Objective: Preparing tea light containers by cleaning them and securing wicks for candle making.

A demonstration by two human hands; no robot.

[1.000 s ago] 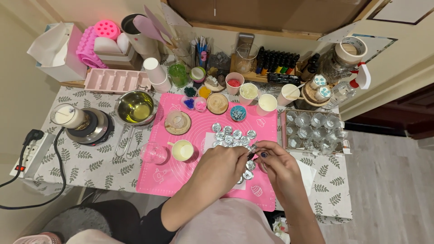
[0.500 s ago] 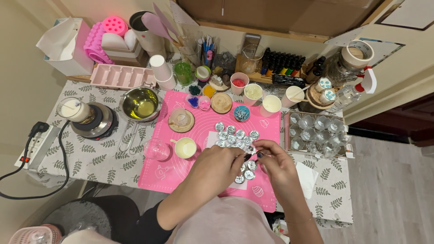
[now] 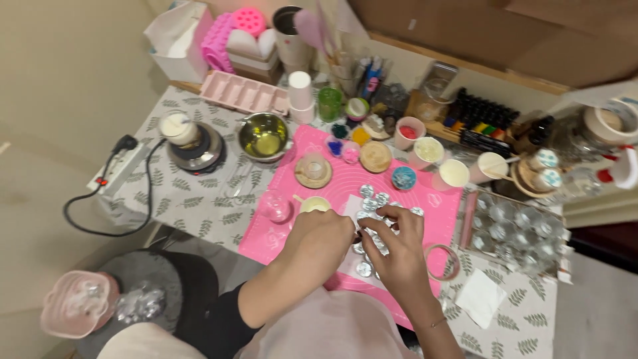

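Both of my hands work close together over a cluster of small silver foil cups (image 3: 372,197) on a pink silicone mat (image 3: 266,240). My left hand (image 3: 322,238) is curled, its fingertips pinched on one silver cup at the cluster's left edge. My right hand (image 3: 397,247) lies over the cups with its fingers bent toward the left hand's fingertips; what it holds is hidden. More silver cups (image 3: 364,269) show below the hands. A small cream-filled cup (image 3: 314,203) and a pink round cup (image 3: 276,209) stand just left of my left hand.
On the patterned tablecloth stand a steel bowl of yellow liquid (image 3: 264,136), a hot plate with a white jar (image 3: 193,143), a pink mould tray (image 3: 242,93), paper cups (image 3: 428,150), a tray of glass jars (image 3: 522,229) and a tape ring (image 3: 442,262). A pink bin (image 3: 80,302) sits at the lower left.
My hands stay together over the silver cups with only small finger movements. The view has shifted, so the table now sits higher and further right.
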